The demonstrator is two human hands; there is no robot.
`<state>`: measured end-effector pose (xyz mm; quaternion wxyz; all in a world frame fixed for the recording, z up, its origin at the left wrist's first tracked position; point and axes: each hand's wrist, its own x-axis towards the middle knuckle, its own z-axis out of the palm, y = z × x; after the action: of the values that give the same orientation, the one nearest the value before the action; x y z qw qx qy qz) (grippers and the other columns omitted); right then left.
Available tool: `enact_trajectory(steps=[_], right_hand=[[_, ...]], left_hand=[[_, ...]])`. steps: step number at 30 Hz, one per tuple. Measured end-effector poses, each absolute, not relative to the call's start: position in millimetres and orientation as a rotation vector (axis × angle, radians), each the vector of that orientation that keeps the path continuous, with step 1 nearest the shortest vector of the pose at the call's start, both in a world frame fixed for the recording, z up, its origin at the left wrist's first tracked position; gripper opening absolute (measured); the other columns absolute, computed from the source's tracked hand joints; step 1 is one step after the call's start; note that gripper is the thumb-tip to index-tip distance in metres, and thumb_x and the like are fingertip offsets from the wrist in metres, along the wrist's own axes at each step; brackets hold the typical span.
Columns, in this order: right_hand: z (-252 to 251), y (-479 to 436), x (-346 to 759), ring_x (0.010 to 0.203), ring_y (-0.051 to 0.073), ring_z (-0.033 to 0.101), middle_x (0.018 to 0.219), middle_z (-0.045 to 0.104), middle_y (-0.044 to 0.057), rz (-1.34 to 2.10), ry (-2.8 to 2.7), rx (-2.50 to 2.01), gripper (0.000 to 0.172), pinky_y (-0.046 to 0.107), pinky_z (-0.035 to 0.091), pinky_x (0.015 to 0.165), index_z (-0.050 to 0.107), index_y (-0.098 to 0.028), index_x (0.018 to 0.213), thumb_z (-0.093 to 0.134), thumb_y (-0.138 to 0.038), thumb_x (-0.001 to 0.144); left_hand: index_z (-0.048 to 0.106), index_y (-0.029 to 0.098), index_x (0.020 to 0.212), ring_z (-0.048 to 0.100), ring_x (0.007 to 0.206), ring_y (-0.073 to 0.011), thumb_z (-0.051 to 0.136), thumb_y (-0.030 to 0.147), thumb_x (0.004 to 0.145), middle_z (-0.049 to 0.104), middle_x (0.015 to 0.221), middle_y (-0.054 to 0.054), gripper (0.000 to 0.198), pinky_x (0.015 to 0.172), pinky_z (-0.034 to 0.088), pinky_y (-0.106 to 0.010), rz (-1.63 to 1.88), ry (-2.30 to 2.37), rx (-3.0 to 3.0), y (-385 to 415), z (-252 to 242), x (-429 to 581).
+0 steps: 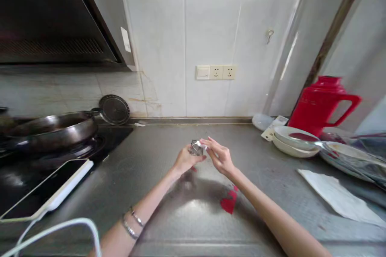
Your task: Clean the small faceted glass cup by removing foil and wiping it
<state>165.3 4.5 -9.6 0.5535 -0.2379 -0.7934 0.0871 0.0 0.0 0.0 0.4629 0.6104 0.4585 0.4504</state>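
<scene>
My left hand point(183, 162) is wrapped round a small clear glass point(196, 149) with a faceted look, held up over the steel counter. From the right, my right hand point(221, 156) meets the glass at its rim, with fingers pressed on a small white piece point(201, 144) that looks like tissue or cloth. How far the white piece reaches into the glass I cannot tell. Torn red scraps point(229, 202) lie or stick on the counter below my hands.
A pan point(57, 131) sits on the black hob at left, near a phone point(48, 188) with a white cable point(69, 222). At right stand a red thermos jug point(321, 106), stacked bowls point(294, 150), plates point(343, 156) and a white paper sheet point(337, 194). Sockets point(223, 72) are on the wall.
</scene>
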Motion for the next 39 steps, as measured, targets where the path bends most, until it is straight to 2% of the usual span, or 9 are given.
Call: enact_trajectory(steps=[3, 7, 15, 21, 25, 28, 32, 34, 39], right_hand=[[-5.2, 1.3, 165.2, 0.106, 0.024, 0.064, 0.11, 0.07, 0.006, 0.342, -1.764, -0.747, 0.031, 0.042, 0.047, 0.099, 0.068, -0.023, 0.112, 0.043, -0.034, 0.095], [-1.7, 1.8, 166.0, 0.118, 0.026, 0.056, 0.129, 0.059, 0.007, 0.64, -1.83, -0.701, 0.039, 0.045, 0.044, 0.101, 0.058, -0.025, 0.125, 0.046, -0.043, 0.093], [-16.9, 8.5, 156.6, 0.13, 0.029, 0.043, 0.149, 0.034, 0.011, 0.716, -1.941, -0.586, 0.093, 0.047, 0.039, 0.106, 0.028, -0.03, 0.144, 0.079, -0.038, 0.067], [-17.7, 6.1, 152.7, 0.125, 0.027, 0.048, 0.14, 0.043, 0.011, 0.789, -1.832, -0.609, 0.084, 0.044, 0.047, 0.1, 0.038, -0.029, 0.137, 0.08, -0.031, 0.065], [-15.3, 6.3, 152.0, 0.117, 0.026, 0.055, 0.129, 0.053, 0.011, 0.884, -1.719, -0.654, 0.077, 0.043, 0.05, 0.096, 0.044, -0.024, 0.13, 0.082, -0.027, 0.062], [-14.2, 5.4, 149.4, 0.11, 0.026, 0.06, 0.121, 0.058, 0.011, 1.017, -1.602, -0.705, 0.073, 0.043, 0.053, 0.09, 0.047, -0.022, 0.124, 0.082, -0.027, 0.061], [-9.8, 1.0, 144.6, 0.108, 0.026, 0.061, 0.122, 0.059, 0.011, 1.129, -1.532, -0.713, 0.065, 0.041, 0.056, 0.086, 0.049, -0.022, 0.119, 0.081, -0.028, 0.062], [-7.7, -0.2, 143.3, 0.108, 0.026, 0.061, 0.122, 0.06, 0.01, 1.137, -1.523, -0.714, 0.064, 0.04, 0.056, 0.085, 0.051, -0.022, 0.119, 0.08, -0.028, 0.062], [-5.4, 2.3, 146.5, 0.103, 0.025, 0.064, 0.118, 0.063, 0.008, 1.096, -1.6, -0.762, 0.06, 0.037, 0.055, 0.085, 0.056, -0.021, 0.116, 0.08, -0.031, 0.062]], left_hand=[[0.057, 0.015, 0.083, 0.044, 0.042, -0.006, 0.078, 0.034, 0.059, 0.052, 0.061, 0.006, 0.037, 0.035, 0.045, -0.02, 1.035, 1.104, 1.455, -2.0, 1.9, 1.4], [0.058, 0.015, 0.086, 0.042, 0.035, -0.0053, 0.077, 0.042, 0.061, 0.053, 0.057, 0.006, 0.042, 0.036, 0.048, -0.024, 0.994, 1.109, 1.374, 0.3, 4.3, -2.4], [0.062, 0.014, 0.085, 0.045, 0.036, -0.0071, 0.072, 0.05, 0.067, 0.053, 0.056, 0.004, 0.041, 0.037, 0.045, -0.023, 0.946, 1.139, 1.372, 2.8, 2.2, -5.3], [0.063, 0.014, 0.093, 0.049, 0.041, -0.009, 0.068, 0.065, 0.064, 0.055, 0.056, 0.002, 0.059, 0.043, 0.043, -0.023, 0.881, 1.041, 1.447, 10.0, -5.4, -10.9], [0.058, 0.015, 0.113, 0.064, 0.072, -0.0173, 0.078, 0.06, 0.053, 0.066, 0.086, -0.008, 0.078, 0.067, 0.051, -0.028, 0.835, 0.658, 1.556, 18.6, -9.0, -18.4], [0.04, 0.02, 0.134, 0.061, 0.104, -0.0254, 0.087, 0.042, 0.051, 0.061, 0.116, -0.014, 0.098, 0.089, 0.048, -0.037, 0.879, 0.464, 1.667, 22.3, -14.4, -19.1], [0.003, 0.026, 0.147, 0.06, 0.108, -0.0274, 0.088, 0.027, 0.05, 0.054, 0.128, -0.018, 0.129, 0.096, 0.044, -0.046, 1.08, 0.707, 1.779, 23.3, -24.0, -18.0], [0.004, 0.026, 0.147, 0.061, 0.105, -0.0267, 0.086, 0.025, 0.053, 0.053, 0.13, -0.017, 0.125, 0.093, 0.046, -0.045, 1.164, 0.78, 1.827, 22.7, -27.2, -17.8], [0.034, 0.021, 0.134, 0.064, 0.097, -0.0228, 0.079, 0.023, 0.063, 0.063, 0.113, -0.011, 0.084, 0.085, 0.05, -0.035, 1.203, 0.765, 1.892, 20.2, -31.0, -15.0]])
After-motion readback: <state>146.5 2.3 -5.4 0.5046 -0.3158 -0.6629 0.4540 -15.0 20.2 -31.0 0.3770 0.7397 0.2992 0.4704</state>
